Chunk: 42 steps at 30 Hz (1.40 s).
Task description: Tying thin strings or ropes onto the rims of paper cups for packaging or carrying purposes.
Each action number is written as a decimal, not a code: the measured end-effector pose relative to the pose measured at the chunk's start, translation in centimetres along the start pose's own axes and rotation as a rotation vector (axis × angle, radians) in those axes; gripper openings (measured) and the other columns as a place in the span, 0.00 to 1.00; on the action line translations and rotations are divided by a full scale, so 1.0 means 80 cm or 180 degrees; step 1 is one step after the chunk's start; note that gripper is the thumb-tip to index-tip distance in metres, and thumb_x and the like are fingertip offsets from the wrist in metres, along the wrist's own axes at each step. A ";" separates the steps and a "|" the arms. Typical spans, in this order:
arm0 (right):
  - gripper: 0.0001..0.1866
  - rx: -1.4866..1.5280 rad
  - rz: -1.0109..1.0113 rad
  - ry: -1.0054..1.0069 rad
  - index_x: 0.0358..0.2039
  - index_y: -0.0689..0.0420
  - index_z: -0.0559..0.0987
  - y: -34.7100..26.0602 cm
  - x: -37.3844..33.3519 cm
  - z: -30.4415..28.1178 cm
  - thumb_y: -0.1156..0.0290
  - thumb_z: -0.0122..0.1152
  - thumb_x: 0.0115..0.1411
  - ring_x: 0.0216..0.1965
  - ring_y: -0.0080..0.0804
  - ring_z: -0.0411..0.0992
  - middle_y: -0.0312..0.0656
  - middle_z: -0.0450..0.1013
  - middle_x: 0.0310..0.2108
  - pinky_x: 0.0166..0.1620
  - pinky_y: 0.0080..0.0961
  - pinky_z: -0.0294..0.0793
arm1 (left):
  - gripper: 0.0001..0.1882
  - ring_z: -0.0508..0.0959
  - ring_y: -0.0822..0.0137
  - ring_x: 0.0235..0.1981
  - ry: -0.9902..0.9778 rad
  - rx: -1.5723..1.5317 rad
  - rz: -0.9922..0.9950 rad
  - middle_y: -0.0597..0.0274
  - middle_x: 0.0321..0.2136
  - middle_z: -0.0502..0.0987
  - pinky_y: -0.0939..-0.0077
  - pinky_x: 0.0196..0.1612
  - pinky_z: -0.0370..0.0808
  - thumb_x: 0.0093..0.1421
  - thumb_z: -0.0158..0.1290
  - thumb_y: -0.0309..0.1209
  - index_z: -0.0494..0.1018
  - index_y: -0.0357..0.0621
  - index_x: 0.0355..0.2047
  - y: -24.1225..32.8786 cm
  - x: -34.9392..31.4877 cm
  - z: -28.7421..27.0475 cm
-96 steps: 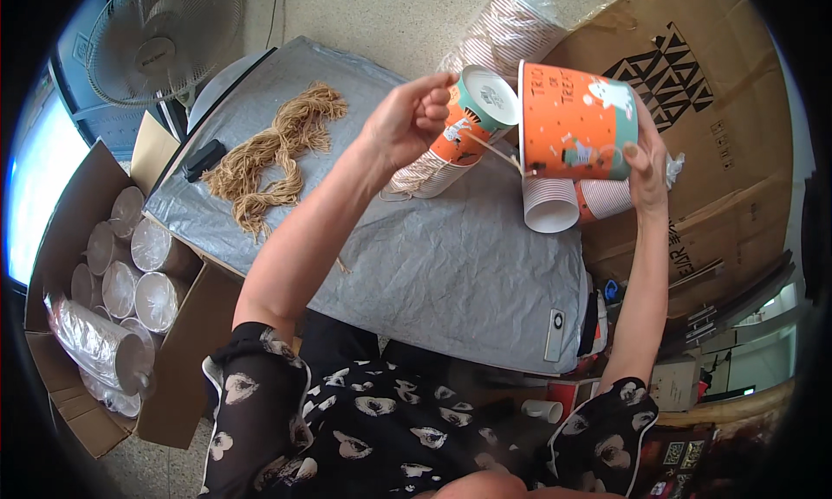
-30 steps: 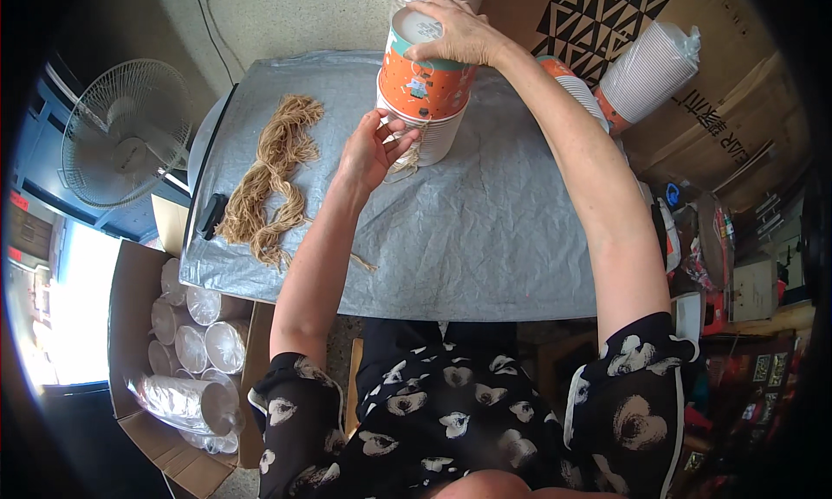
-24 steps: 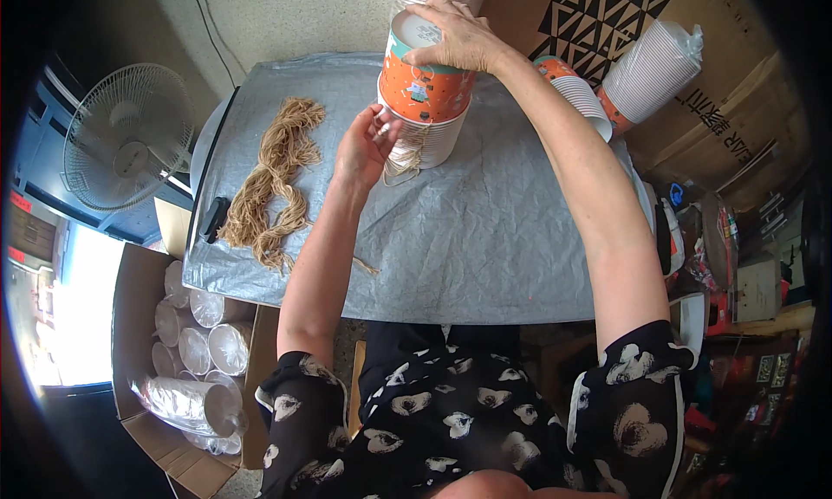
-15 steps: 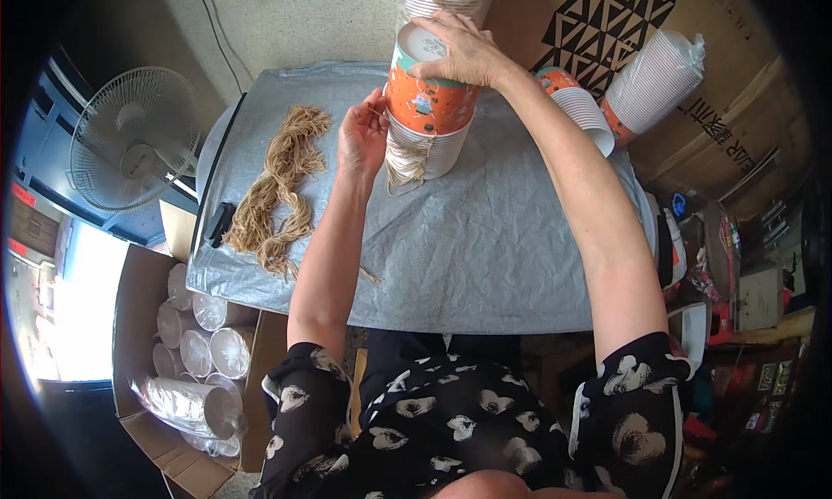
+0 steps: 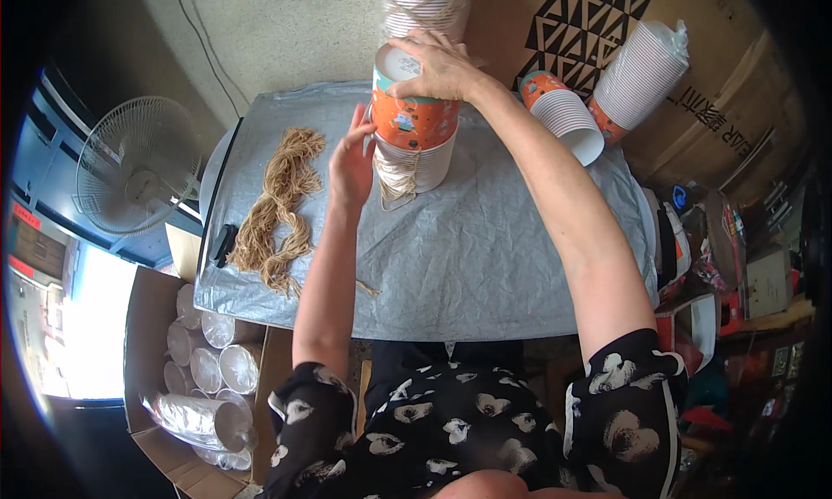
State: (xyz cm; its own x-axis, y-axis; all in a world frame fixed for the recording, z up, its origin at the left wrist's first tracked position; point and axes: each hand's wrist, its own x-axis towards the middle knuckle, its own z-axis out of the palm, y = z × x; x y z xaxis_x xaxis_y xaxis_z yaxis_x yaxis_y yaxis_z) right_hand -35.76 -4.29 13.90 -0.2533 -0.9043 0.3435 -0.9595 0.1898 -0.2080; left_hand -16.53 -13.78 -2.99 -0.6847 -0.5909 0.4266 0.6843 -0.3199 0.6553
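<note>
A stack of upside-down paper cups (image 5: 416, 120) stands upright on the table, the top one printed orange and teal and the lower ones showing pale rims. My right hand (image 5: 438, 70) spans the top cup's base, thumb in front and fingers behind. My left hand (image 5: 353, 157) is at the stack's left side, fingers apart and fingertips close to the orange wall; a thin pale edge shows beside them, too small to name. Cream strings (image 5: 399, 180) hang over the lower rims at front left. A bundle of tan twine (image 5: 279, 209) lies to the left.
A grey sheet (image 5: 459, 274) covers the table, with a small black object (image 5: 224, 244) at its left edge. More cup stacks stand behind (image 5: 425, 9) and lie at right (image 5: 568, 122). A fan (image 5: 139, 165) and a carton of wrapped cups (image 5: 143, 326) are at left.
My left hand's fingers have straightened upward beside the stack. The right hand stays on the top cup. The whole view has shifted slightly.
</note>
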 end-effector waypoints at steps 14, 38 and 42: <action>0.10 0.2975 0.0611 0.2244 0.32 0.59 0.79 0.078 -0.176 0.090 0.67 0.66 0.66 0.25 0.14 0.66 0.27 0.71 0.22 0.30 0.20 0.68 | 0.05 0.81 0.63 0.26 0.0227 0.4081 0.0052 0.54 0.28 0.80 0.70 0.33 0.78 0.62 0.59 0.27 0.79 0.40 0.38 -0.113 -0.214 0.052; 0.09 0.3794 0.3181 0.3044 0.35 0.68 0.78 0.287 -0.255 0.087 0.73 0.63 0.64 0.19 0.31 0.77 0.43 0.77 0.25 0.21 0.26 0.79 | 0.05 0.81 0.57 0.28 -0.0162 0.4530 -0.0088 0.56 0.28 0.78 0.65 0.33 0.77 0.58 0.60 0.26 0.76 0.42 0.34 -0.109 -0.204 0.064; 0.09 0.3387 0.3481 0.3086 0.30 0.67 0.77 0.273 -0.237 0.103 0.73 0.63 0.61 0.15 0.30 0.75 0.42 0.76 0.21 0.17 0.25 0.76 | 0.05 0.80 0.55 0.27 -0.0180 0.4541 -0.0089 0.56 0.27 0.77 0.63 0.33 0.76 0.58 0.60 0.26 0.75 0.42 0.33 -0.104 -0.205 0.063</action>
State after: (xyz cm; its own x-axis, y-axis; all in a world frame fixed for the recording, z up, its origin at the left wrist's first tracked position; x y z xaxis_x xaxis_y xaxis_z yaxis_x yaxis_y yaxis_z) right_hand -50.88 13.81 -4.69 -0.9972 0.0422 -0.0622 0.0542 -0.1696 -0.9840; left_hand -12.29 2.31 -12.28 -0.7257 -0.5562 0.4049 -0.1397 0.6954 0.7049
